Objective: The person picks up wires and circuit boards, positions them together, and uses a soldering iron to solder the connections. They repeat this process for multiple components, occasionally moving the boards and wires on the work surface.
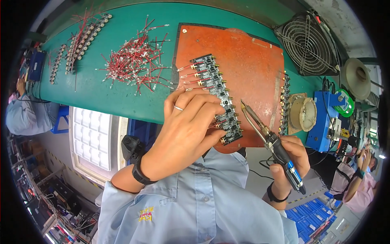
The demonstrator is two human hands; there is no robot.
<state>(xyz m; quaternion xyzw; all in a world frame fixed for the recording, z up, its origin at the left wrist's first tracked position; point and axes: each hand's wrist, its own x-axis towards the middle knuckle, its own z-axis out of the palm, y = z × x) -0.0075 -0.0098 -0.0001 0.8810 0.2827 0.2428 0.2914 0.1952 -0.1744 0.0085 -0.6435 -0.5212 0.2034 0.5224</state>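
One soldering iron (268, 138), one fan (308, 42) — two hands (185, 130)

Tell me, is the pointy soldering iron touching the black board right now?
No, the soldering iron in the right hand has its tip raised just beside the black circuit board strip, with orange mat showing between.

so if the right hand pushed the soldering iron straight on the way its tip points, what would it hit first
Probably the strip of small black circuit boards on the orange mat, near the left hand. The right hand aims the soldering iron up-left at it; depth is unclear.
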